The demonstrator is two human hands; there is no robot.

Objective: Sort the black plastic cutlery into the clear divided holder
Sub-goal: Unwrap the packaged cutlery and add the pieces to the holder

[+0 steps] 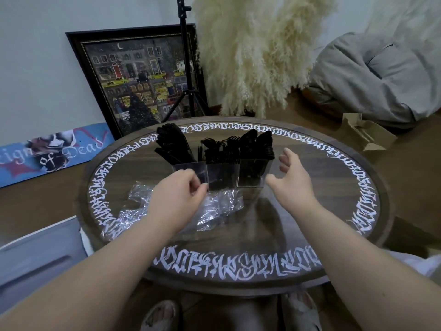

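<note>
Now, left hand (177,191) grip pinching clear holder (219,175), right hand (292,181) wide, empty

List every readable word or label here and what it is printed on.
"...eign of Dead", first letters cut off: blue board leaning on the wall.
White ornate lettering ringing the round table: not legible as words.
Signs in the framed painting: too small.

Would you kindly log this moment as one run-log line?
left hand: fingers touching clear divided holder | right hand: open beside it | black plastic cutlery: standing in three compartments
</note>
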